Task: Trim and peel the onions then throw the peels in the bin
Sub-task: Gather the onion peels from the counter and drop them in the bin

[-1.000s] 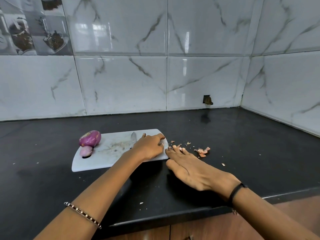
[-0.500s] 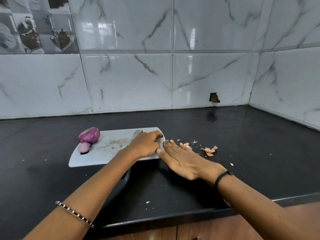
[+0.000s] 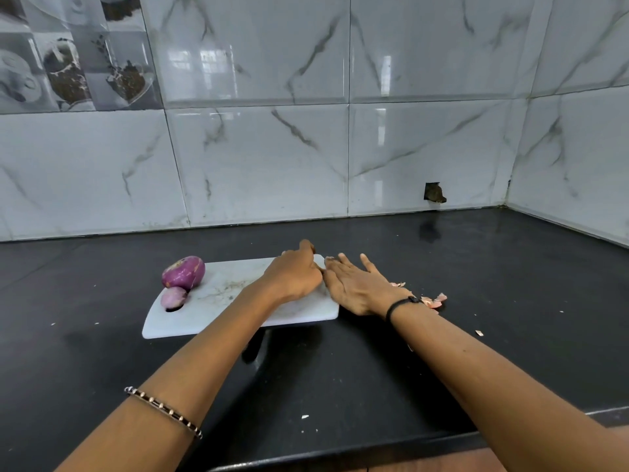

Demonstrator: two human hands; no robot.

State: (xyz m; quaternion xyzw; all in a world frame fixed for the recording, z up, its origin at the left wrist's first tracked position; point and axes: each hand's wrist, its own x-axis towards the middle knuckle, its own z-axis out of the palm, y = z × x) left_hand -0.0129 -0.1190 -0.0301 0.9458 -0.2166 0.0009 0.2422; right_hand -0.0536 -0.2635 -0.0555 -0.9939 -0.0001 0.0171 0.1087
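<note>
**Peels being gathered, bin not in view**

The black countertop [image 3: 510,301] carries everything. At its centre lies the white cutting board [image 3: 211,310]. The board's three o'clock end seems to ride slightly off the counter, judging by the shadow under it.

The left hand [image 3: 294,275] sits at the board's two o'clock corner, fingers curled round the edge in what looks like a grip. The right hand [image 3: 354,287] lies just beside the board at three o'clock. It is flat on the counter with fingers straight, holds nothing, and touches the left hand.

Two peeled onions rest at the board's nine o'clock end, the large onion [image 3: 183,272] touching the small onion [image 3: 173,297] in front of it.

The pink peels [image 3: 434,300] lie loose on the counter at the right wrist's three o'clock. A stray scrap [image 3: 479,332] sits farther out at four o'clock.

Trimming and peeling look finished, so the step in hand is probably clearing up. Next, the flat hand would need to sweep the scattered peels together onto the board or into a palm, then carry them to a bin. The thin flakes may cling to the counter or slip away.
</note>
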